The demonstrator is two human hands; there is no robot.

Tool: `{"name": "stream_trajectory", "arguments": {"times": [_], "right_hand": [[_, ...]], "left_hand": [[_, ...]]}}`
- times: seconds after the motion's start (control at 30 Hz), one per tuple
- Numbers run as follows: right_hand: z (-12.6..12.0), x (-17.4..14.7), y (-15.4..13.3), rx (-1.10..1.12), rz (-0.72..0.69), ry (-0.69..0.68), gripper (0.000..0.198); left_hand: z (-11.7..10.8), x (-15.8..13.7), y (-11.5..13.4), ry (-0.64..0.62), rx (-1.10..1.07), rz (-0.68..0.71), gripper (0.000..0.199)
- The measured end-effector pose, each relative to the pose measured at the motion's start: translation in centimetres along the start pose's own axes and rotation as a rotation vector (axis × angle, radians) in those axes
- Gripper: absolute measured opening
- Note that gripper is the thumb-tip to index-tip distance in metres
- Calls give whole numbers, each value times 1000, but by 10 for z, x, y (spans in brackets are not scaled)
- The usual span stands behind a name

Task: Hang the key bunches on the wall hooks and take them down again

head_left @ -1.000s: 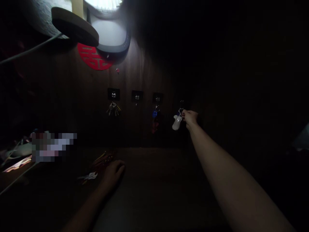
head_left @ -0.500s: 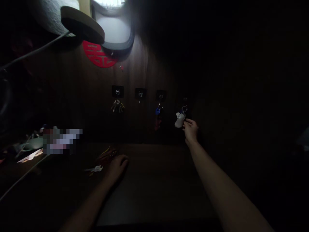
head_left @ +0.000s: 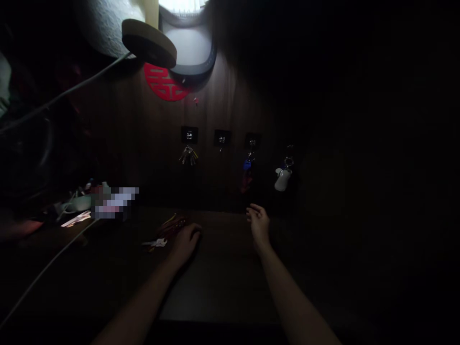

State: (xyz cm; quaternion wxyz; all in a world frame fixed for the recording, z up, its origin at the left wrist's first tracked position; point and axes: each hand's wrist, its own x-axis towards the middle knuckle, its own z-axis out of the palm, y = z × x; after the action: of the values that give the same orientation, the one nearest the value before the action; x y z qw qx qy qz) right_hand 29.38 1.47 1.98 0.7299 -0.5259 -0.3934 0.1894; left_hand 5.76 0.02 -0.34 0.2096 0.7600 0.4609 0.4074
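My left hand (head_left: 186, 240) lies on the dark wooden surface, fingers loosely stretched and thumb apart. Just beyond its left side is a dark reddish bundle (head_left: 173, 226) with a key (head_left: 160, 243) by it; no grip on them shows. My right hand (head_left: 259, 224) hovers below the wall hooks with its fingers loosely bent and apart, nothing visible in it. Above it to the right, a white key fob-like charm (head_left: 283, 180) hangs by a ring from the rightmost hook. A blue and red keyring (head_left: 247, 165) hangs from the neighbouring hook.
A bunch of keys (head_left: 189, 155) hangs on the leftmost hook; another hook (head_left: 222, 139) is beside it. A lamp base (head_left: 149, 44), its pale cable and a red paper cutout (head_left: 167, 86) are above. Cluttered items (head_left: 81, 203) and a pixelated patch lie at left.
My right hand has let go of the white charm and moved down and left, leaving it hanging. The view has shifted, and my left hand stays by the reddish bundle.
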Motion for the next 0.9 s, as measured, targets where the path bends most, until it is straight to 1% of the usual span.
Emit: {"name": "stream_trajectory", "arguments": {"times": [0.07,0.17,0.3,0.37,0.43,0.53,0.63,0.73,0.8,0.9], "right_hand": [[10,-13,9,-30,-2,-56,32],[18,-28,18,-106,-72,-174,26],[21,-38,20,-216,-168,-299,21],[21,-39,21,-248,-193,-328,21],[21,-40,22,-280,-219,-361,22],[20,-41,23,-358,-253,-409,24],[21,-44,21,-447,-298,-465,26],[22,-49,16,-516,-375,-563,30],[23,-54,11,-554,-414,-652,33],[24,-60,6,-603,-427,-782,39]], "left_hand": [[-3,0,-1,20,37,16,24],[-11,1,-4,86,146,33,27],[-22,1,-10,208,348,-14,33],[-24,0,-12,193,424,-38,33],[-24,-1,-14,129,445,-11,30],[-19,-2,-16,36,387,94,27],[-11,-2,-17,-45,293,215,32],[-4,-1,-19,-111,156,335,33],[-2,-1,-19,-100,65,350,30],[-2,-1,-15,-24,-47,275,28]]}}
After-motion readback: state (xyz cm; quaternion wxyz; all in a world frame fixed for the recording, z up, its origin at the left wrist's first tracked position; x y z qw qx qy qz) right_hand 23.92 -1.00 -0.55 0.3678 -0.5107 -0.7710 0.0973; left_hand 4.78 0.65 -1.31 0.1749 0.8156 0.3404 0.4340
